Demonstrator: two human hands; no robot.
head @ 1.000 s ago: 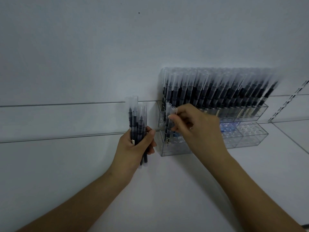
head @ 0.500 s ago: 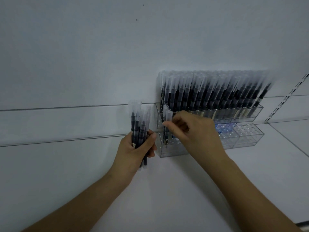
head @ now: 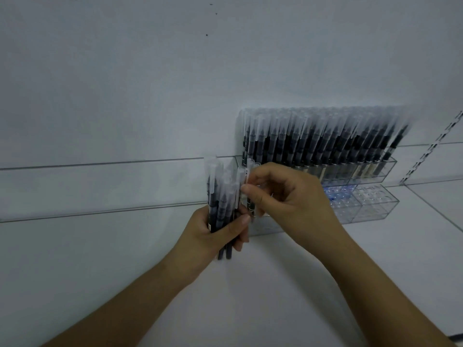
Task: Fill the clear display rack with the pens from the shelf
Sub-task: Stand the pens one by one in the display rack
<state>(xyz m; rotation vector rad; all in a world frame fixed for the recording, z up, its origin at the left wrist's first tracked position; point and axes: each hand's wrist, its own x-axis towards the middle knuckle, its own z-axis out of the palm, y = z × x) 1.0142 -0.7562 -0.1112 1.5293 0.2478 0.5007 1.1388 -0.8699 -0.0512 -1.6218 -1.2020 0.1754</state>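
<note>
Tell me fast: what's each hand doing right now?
Left hand: grips a bundle of pens upright, beside the clear rack.
Right hand: fingers curled, pinching at the cap of a pen from that bundle.

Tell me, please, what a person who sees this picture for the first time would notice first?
First, the dense row of dark pens with clear caps, standing in the upper tier of the clear display rack on the right. Next, at the centre, the left hand gripping a bundle of pens, while the right hand reaches to them at the rack's left end. The lower tier's right side shows empty holes.
</note>
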